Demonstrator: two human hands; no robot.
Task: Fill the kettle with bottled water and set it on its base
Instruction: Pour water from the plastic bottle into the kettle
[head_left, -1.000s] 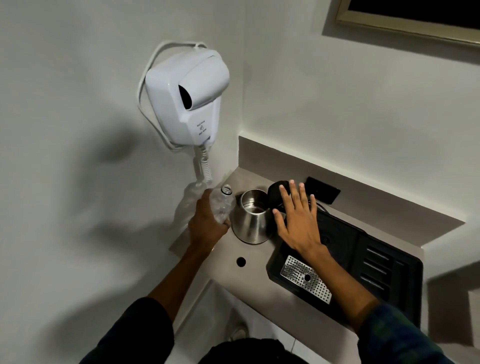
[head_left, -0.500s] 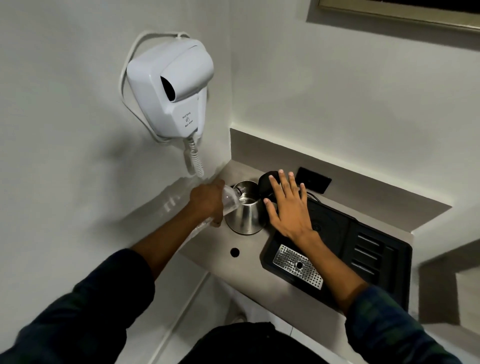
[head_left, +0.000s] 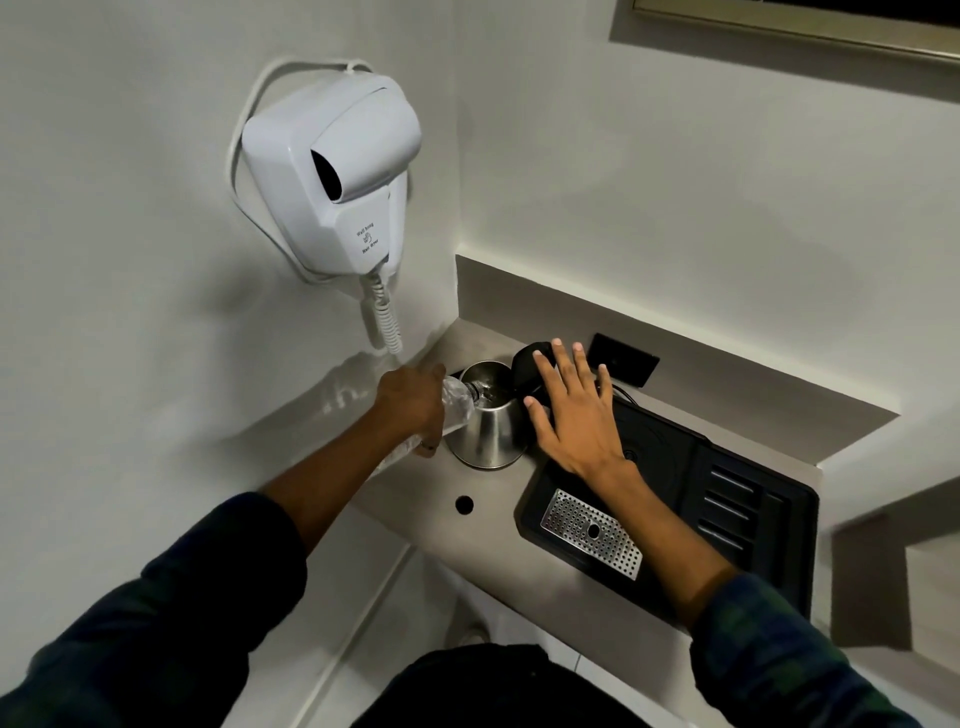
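The steel kettle (head_left: 485, 421) stands open at mid-frame on the counter (head_left: 498, 525), left of the black tray (head_left: 753, 499). The bottle (head_left: 457, 408), upright a second ago, is now tipped with its neck over the rim, so pouring has likely begun. The left hand (head_left: 410, 400) grips it; the right hand (head_left: 571, 410) lies spread flat, empty, beside the kettle's black lid (head_left: 527, 364).

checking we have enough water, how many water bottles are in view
1. A clear plastic water bottle is held in the left hand, tipped with its neck over the open stainless steel kettle on the grey counter. Others may be out of frame.
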